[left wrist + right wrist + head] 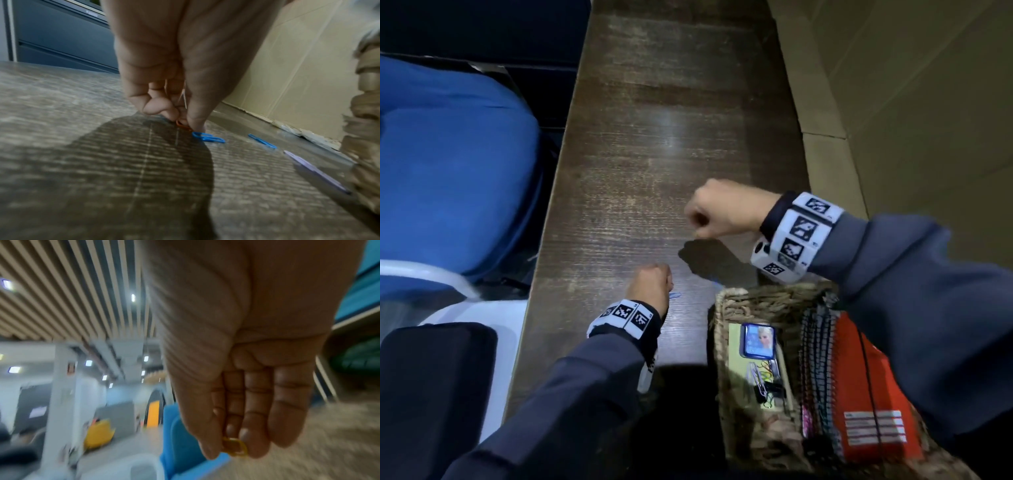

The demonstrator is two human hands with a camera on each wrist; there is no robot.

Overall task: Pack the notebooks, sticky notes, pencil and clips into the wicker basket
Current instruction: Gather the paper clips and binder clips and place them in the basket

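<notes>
Pinching an orange paper clip (183, 126) against the wooden desk (654, 137), the left hand (650, 286) could flick the blue paper clips (207, 137) away, while the right hand (717, 209), holding a yellow paper clip (235, 447), may drop it short of the wicker basket (726, 308).

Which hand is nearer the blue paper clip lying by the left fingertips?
Left. The left hand pinches an orange clip right beside the blue paper clip. The right hand is raised farther up the table, pinching a yellow clip.
</notes>
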